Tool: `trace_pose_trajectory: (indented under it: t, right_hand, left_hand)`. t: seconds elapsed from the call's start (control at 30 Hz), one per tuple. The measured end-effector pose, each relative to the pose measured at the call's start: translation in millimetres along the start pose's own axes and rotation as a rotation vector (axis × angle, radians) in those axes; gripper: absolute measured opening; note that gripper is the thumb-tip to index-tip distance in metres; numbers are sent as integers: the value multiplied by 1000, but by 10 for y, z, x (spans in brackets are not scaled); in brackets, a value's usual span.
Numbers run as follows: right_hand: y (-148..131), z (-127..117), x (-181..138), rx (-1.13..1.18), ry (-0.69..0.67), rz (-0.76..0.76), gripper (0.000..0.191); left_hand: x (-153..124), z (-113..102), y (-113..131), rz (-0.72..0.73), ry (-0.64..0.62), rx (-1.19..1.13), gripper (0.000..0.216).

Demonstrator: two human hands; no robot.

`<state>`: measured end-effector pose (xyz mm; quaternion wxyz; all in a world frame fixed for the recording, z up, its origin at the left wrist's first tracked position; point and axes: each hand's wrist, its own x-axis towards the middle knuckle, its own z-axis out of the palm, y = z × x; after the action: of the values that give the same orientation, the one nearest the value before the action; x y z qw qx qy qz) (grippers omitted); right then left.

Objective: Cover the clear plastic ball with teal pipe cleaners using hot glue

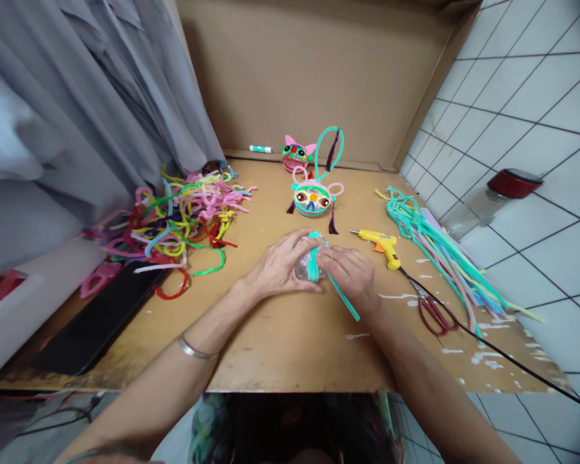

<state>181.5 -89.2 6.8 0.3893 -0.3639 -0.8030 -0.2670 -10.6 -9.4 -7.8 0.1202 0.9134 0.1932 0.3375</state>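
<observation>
My left hand [278, 264] is wrapped round a clear round ball [303, 267] resting on the wooden table [280, 348]. A teal pipe cleaner [341, 296] is wound over the ball and trails toward me. My right hand [350, 274] pinches that pipe cleaner against the ball's right side. Both hands touch each other at the table's middle. Just beyond them lies a finished teal lantern figure [312, 198] with pink loops and dark tassels, and a second pink-eared figure [296, 154] stands farther back.
A tangled heap of coloured pipe cleaners [178, 216] lies at left, straight teal and pastel ones [435, 245] at right. A yellow glue gun [381, 245] with black cord, red scissors [432, 312], a black tablet [101, 316], a glue stick [260, 149], cardboard backing, grey curtain.
</observation>
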Motion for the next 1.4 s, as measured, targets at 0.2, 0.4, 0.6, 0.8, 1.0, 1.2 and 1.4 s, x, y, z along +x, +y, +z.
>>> trace_pose_trajectory:
  t: [0.2,0.4,0.6,0.8,1.0,1.2,1.4]
  right_hand:
    - [28,44,-35,27,49,27,21]
    - [32,92,-70,63,65,41,23]
    - [23,116,-72,138,125,117,23]
    - [28,123,-79,163,112,108,22]
    - [6,132,-96,119,88,148,19]
    - [-1,139,-82,130,113,170,17]
    - [-6,136,-60,171,109,187,19]
  left_hand:
    - [-5,34,14,-10,-11,36,86]
    - [-8,101,-5,32,105,-12,79]
    - [1,108,50,-7,111,-97,79]
    - [-4,111,44,5,107,-111,79]
    - [4,83,63,-13,103,-97,77]
    - [27,57,107,-24,115,-130,73]
    - [14,71,86,-19,111,-129,76]
